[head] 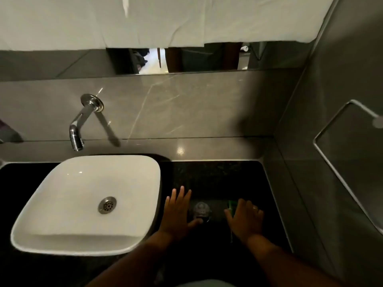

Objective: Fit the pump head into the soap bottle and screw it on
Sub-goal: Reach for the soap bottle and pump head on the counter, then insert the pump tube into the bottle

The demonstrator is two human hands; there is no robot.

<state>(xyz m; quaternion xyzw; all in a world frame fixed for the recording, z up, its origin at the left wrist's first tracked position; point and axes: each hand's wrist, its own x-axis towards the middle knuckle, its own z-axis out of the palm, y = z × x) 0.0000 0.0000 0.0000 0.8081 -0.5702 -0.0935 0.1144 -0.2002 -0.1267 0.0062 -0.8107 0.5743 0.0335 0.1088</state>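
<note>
A clear soap bottle (200,210) stands on the black counter (217,175), seen from above, dim and hard to make out. My left hand (178,212) lies flat just left of it, fingers spread, thumb touching the bottle's base. A green pump head (230,206) lies on the counter to the right of the bottle. My right hand (245,219) rests over it with fingers spread; most of the pump is hidden under the hand, and a thin tube shows below the palm.
A white square basin (62,204) sits to the left, with a chrome wall tap (79,125) above it. A grey tiled wall (321,162) closes the counter on the right. A white cloth covers most of the mirror (186,56).
</note>
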